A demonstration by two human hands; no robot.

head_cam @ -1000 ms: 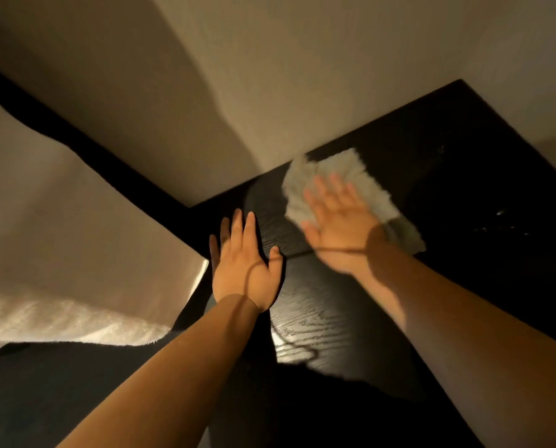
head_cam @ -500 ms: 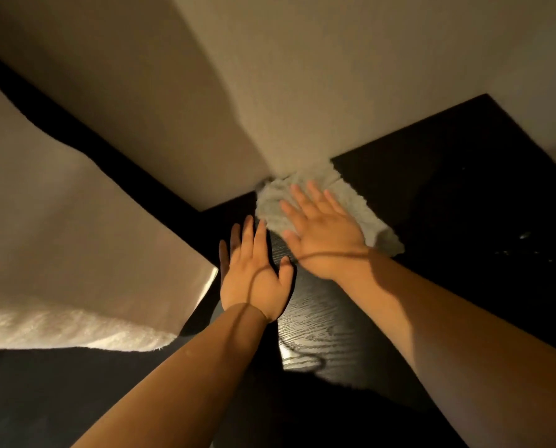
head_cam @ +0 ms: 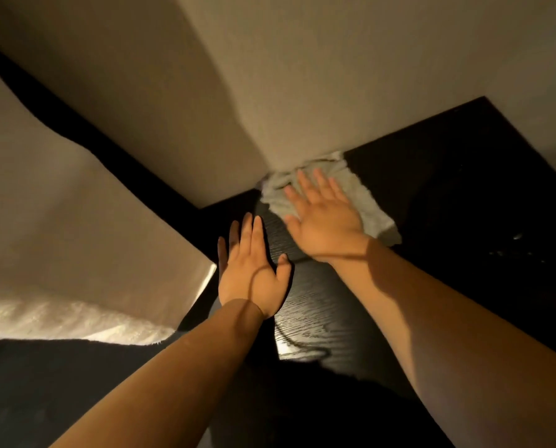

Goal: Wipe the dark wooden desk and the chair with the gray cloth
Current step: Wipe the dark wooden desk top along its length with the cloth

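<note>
1. Lowest in the frame, both bare forearms reach up from the bottom edge over the dark wooden desk (head_cam: 318,318), whose grain catches light near the centre.
2. A little farther in, left of centre, the left hand (head_cam: 254,273) lies flat on the desk top, fingers straight and close together, holding nothing. It appears to brace the person.
3. Just beyond it, the right hand (head_cam: 325,221) presses down on the gray cloth (head_cam: 372,208) with straight, spread fingers. It does not curl round the cloth, and its outline is slightly blurred.
4. The cloth sits crumpled at the desk's far corner, its upper edge touching the pale wall (head_cam: 302,76) above centre.
5. On progress, the desk wipe looks under way rather than finished. The cloth works the back corner, while the darker stretch at the right of the frame shows a few pale specks (head_cam: 515,237); whether they are dust or glints cannot be told.
6. The chair is not in view, so that part seems left to do.
7. A pale fabric (head_cam: 76,237) fills the left side.
</note>
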